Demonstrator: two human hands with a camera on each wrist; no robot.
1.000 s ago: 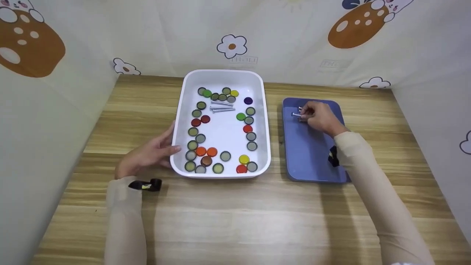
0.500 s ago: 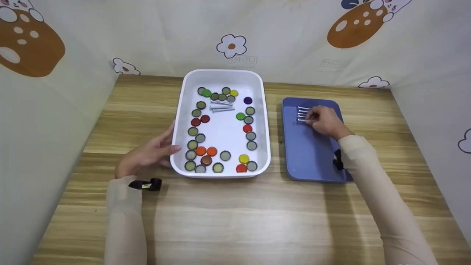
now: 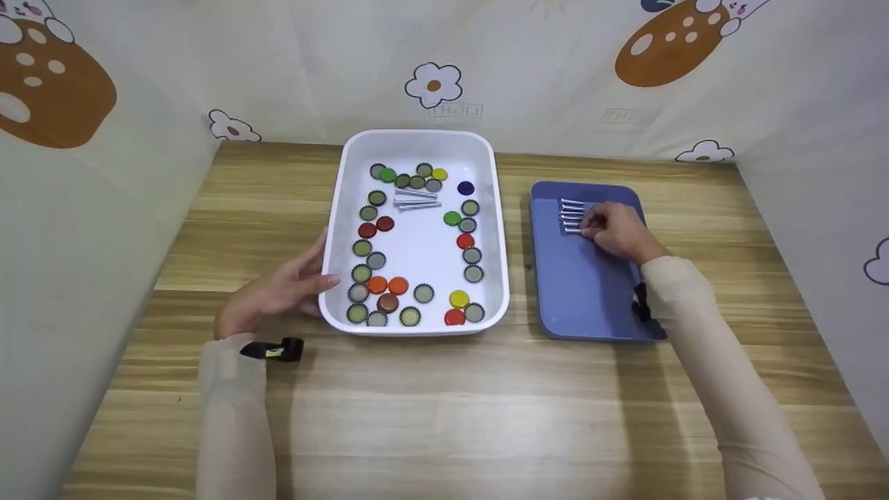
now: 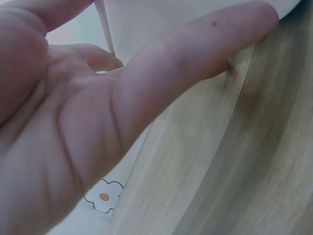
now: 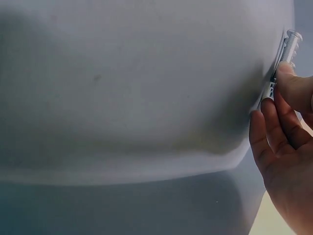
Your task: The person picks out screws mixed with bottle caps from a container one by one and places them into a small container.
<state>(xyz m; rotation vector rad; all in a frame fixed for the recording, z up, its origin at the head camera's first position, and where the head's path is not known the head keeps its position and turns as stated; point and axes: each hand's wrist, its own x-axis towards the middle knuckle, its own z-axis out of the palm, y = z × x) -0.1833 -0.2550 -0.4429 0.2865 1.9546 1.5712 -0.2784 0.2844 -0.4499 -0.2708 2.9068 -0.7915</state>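
My left hand point(image 3: 281, 288) grips the left side of a white tub point(image 3: 501, 278), thumb over the rim and the other fingers along the outer wall. Bottle caps point(image 3: 378, 285) in several colours lie inside the tub, mostly near its walls, and a few silver bolts point(image 3: 417, 204) lie toward the far end. At the far part of a blue tray point(image 3: 580, 298), my right hand point(image 3: 621, 232) pinches the nearest bolt of a neat row of silver bolts point(image 3: 572, 203). In the right wrist view the thumb presses on a bolt point(image 5: 293, 41), fingers below it.
Both containers stand side by side on a wood-grain table point(image 3: 444, 417), with a narrow gap between them. A pale cloth wall point(image 3: 333, 76) printed with flowers rises close behind the tub and encloses the sides.
My right hand has lowered a bolt into line with the others in the blue tray and shifted slightly right, uncovering the row. The left hand stays on the tub.
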